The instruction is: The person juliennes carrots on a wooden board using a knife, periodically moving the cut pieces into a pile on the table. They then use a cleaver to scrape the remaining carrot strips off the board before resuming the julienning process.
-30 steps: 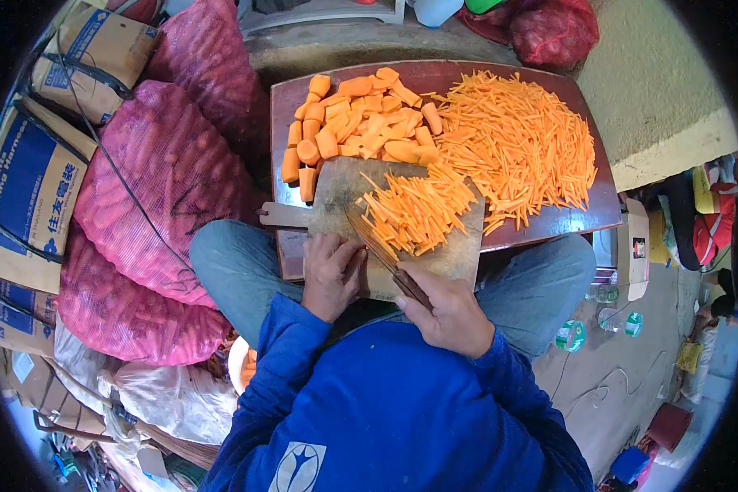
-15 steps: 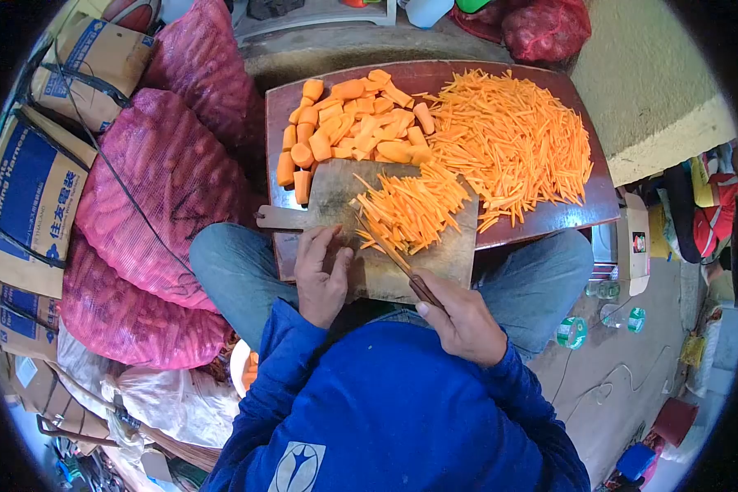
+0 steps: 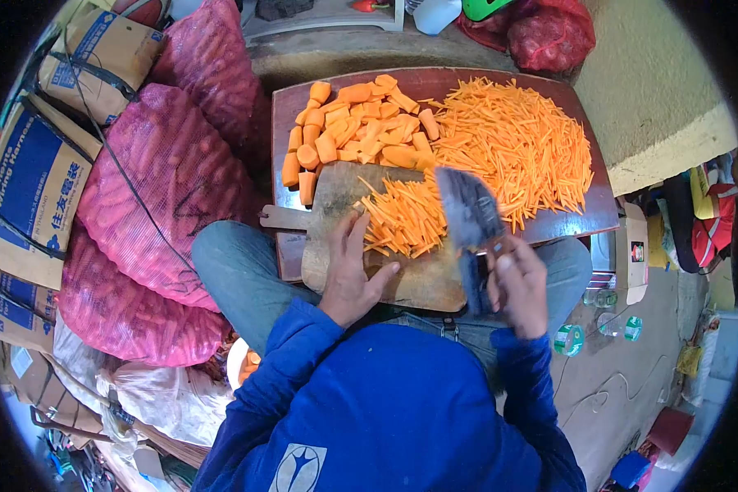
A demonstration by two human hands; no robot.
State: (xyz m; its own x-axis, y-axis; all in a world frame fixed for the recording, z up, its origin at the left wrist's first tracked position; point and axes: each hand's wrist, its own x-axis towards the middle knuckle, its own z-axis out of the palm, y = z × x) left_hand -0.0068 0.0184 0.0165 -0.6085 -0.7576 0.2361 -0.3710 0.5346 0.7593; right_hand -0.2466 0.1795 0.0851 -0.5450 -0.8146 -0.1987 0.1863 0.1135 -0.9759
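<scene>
My right hand (image 3: 520, 287) grips the handle of a broad-bladed cleaver (image 3: 470, 209), its dark blade blurred by motion along the right side of a pile of carrot strips (image 3: 407, 216). These strips lie on a worn wooden cutting board (image 3: 328, 189) across my lap and the table edge. On the board's left part rests my left hand (image 3: 354, 277), thumb and fingers apart, fingertips by the pile's left edge. Peeled carrot chunks (image 3: 324, 148) lie behind the board, and a large heap of carrot strips (image 3: 521, 148) spreads to the right.
A dark red table (image 3: 586, 217) bears the carrots. Pink mesh sacks (image 3: 164, 189) and strapped cardboard boxes (image 3: 37, 184) are stacked at my left. A concrete ledge (image 3: 664, 139) stands at the right, with plastic bottles (image 3: 568, 339) on the floor below it.
The cleaver has turned from edge-on to broadside and swung right of the strips with my right hand. My left hand has moved right, closer to the pile, which is now pushed together more.
</scene>
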